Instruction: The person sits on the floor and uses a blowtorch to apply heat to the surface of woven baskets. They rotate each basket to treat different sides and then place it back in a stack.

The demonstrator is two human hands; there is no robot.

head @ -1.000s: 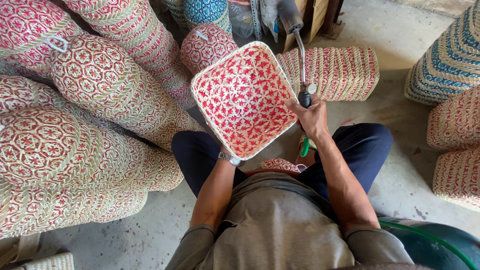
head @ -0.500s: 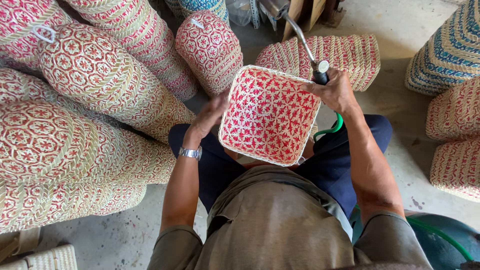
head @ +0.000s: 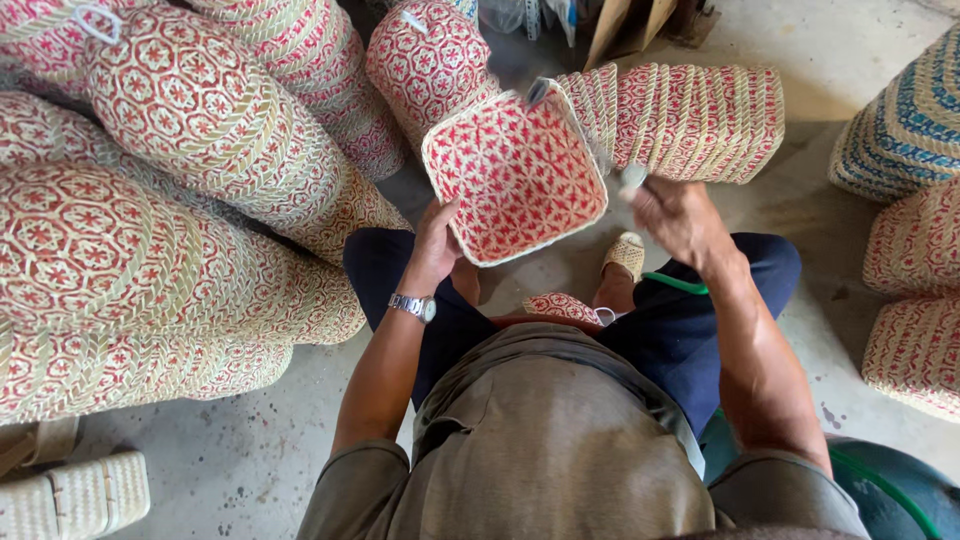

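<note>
1. Bare grey concrete floor (head: 240,460), kinda stained and speckled.
2. Stacks of red-and-cream woven baskets (head: 150,220) pile up left.
3. Blue-and-cream woven basket (head: 900,120) at right edge.
4. Soft, even daylight all over.

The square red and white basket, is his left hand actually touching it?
Touching. The head view shows the left hand gripping the lower left rim of the square woven basket, with the fingers over its edge and no gap.

Matt woven-straw basket (head: 515,178) (rough concrete floor (head: 250,460))
</note>
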